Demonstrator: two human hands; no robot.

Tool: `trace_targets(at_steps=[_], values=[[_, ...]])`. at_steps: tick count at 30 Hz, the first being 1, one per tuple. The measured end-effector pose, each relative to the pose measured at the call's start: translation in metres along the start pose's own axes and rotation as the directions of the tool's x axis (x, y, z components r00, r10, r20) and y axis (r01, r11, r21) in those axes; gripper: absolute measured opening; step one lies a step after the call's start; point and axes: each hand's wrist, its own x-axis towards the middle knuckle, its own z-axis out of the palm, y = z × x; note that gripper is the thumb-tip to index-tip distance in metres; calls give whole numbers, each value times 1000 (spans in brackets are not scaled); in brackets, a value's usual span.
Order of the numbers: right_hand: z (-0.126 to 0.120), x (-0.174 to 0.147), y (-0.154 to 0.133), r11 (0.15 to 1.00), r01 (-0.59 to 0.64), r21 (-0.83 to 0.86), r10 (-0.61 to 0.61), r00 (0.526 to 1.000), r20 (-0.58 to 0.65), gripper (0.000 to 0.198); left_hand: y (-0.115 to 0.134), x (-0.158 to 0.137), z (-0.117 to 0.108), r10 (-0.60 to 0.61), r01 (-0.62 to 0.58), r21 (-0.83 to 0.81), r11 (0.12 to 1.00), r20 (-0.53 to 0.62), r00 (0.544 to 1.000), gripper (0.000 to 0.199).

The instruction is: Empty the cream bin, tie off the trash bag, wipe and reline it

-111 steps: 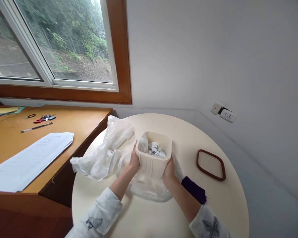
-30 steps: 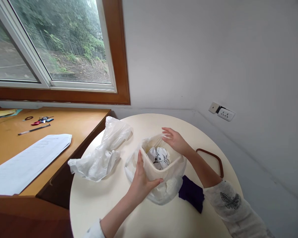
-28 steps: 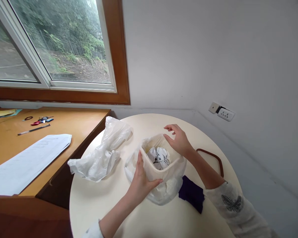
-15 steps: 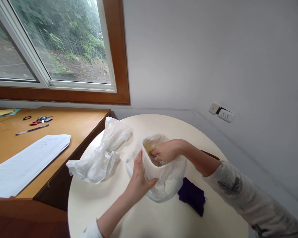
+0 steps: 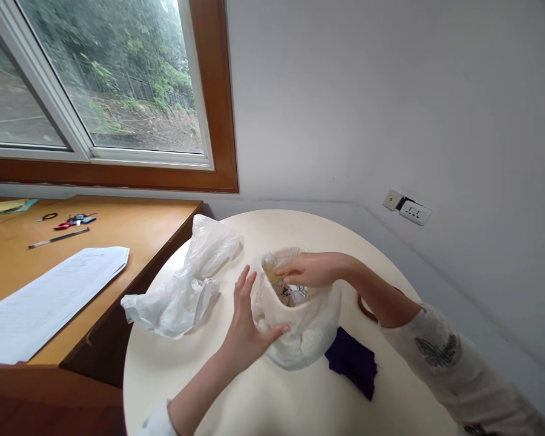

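The small cream bin (image 5: 282, 314) stands near the middle of the round bench (image 5: 263, 402), its mouth facing up and one rounded corner turned toward me. I see no marked long axis on it. A thin translucent liner bag (image 5: 315, 339) covers its rim and hangs loosely round its outside. Crumpled paper (image 5: 293, 295) lies down inside the bin.

The relation I read first is at that mouth: my right hand (image 5: 317, 269) comes across it from the right, fingertips pointing left, with the paper below and slightly nearer to me. This hand is the nearer one to the paper. Its fingers are extended and the thumb is parted from them, with nothing visible in its grasp; whether its heel rests on the lined rim I cannot tell.

My left hand (image 5: 245, 333) is just outside the bin on the near left side, fingers and thumb spread wide in a C. The thumb tip lies in front of the lined wall, and I cannot tell whether it touches.

Farther out, a loose plastic bag (image 5: 186, 290) lies rumpled to the left, a purple cloth (image 5: 352, 362) lies just right of the liner, and a brown frame (image 5: 362, 307) shows partly from behind my right forearm.
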Motion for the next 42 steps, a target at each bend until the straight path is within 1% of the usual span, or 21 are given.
trace_targets(at_steps=[1,3,5,6,9,11,13,15,16,18,20,23,26,28,30,32,35,37,39,41,42], values=[[-2,-5,3,1000,3,14,-2,999,-41,27,2,7,-6,31,-31,-3,1000,-7,1000,83],[-5,-12,11,999,-5,53,18,969,-245,30,6,26,-15,27,-27,-61,998,1,1000,58],[-3,-13,24,994,-4,113,53,903,-427,32,7,45,-19,-74,76,-188,979,17,997,46],[0,-12,31,987,1,163,75,886,-458,34,7,53,-18,-120,126,-243,962,40,992,47],[13,-5,50,922,25,387,144,904,-403,39,3,63,-10,-197,236,-347,907,145,970,57],[24,-2,57,823,64,564,184,910,-371,40,-2,59,-2,-218,271,-365,891,180,959,57],[35,-1,61,695,105,712,220,911,-349,43,-5,52,3,-230,296,-389,872,207,951,52],[42,-4,64,611,114,783,273,899,-344,47,-8,45,3,-239,322,-416,851,240,941,49],[43,-7,66,604,106,790,316,878,-360,47,-10,42,2,-252,337,-414,845,247,936,48],[44,-20,72,642,71,763,414,806,-423,46,-11,37,-4,-290,356,-379,854,221,931,49],[43,-42,82,722,-11,692,486,720,-495,41,-12,31,-12,-287,321,-319,892,149,946,55],[49,-87,102,837,-253,486,525,624,-579,32,-11,20,-20,-165,180,-208,961,90,982,79],[71,-133,118,812,-487,322,582,626,-520,33,-5,14,-18,-84,100,-80,992,181,980,103],[92,-155,125,752,-602,268,649,604,-462,39,0,15,-14,-94,97,-2,995,238,967,103],[112,-167,127,714,-662,228,683,587,-436,35,3,18,-8,-122,115,42,992,250,960,95],[128,-171,129,717,-665,209,673,582,-457,24,3,23,-6,-138,130,51,990,238,961,88],[137,-169,131,750,-626,213,627,571,-530,22,2,29,-8,-108,99,49,994,231,967,76],[133,-166,129,752,-611,245,615,519,-593,22,2,30,-13,-92,78,67,995,242,966,64],[122,-161,122,775,-572,267,570,452,-686,23,3,30,-19,-96,73,96,993,262,960,55],[107,-154,105,839,-492,232,458,409,-789,21,5,29,-23,-92,60,119,991,284,954,52],[99,-149,94,876,-442,193,388,407,-827,20,7,29,-25,-83,48,124,991,292,953,51]])
